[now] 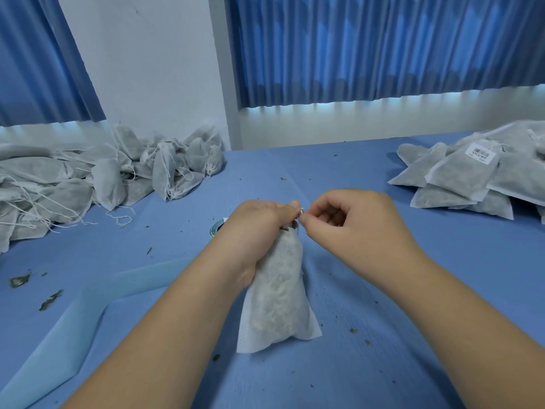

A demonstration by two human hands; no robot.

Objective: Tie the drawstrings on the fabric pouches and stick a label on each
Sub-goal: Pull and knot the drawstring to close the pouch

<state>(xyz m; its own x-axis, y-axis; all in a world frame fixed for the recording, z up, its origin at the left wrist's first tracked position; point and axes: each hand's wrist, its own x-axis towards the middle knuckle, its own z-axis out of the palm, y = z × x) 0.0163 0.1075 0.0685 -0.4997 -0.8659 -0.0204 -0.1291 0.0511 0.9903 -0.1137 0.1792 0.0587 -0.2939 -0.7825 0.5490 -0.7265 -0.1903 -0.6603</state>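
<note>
A white fabric pouch (280, 293) filled with dried herbs stands upright on the blue table (383, 290), at the centre. My left hand (256, 228) grips its gathered neck. My right hand (351, 225) pinches the white drawstring (300, 212) just above the neck, close against my left fingertips. The string is mostly hidden between the fingers. A roll of labels (215, 227) peeks out behind my left hand.
A heap of untied pouches (103, 175) with loose strings lies at the back left. A stack of flat pouches (477, 175), the top one bearing a barcode label (480, 153), lies at the back right. Pale blue backing strips (88, 314) and herb crumbs lie on the left.
</note>
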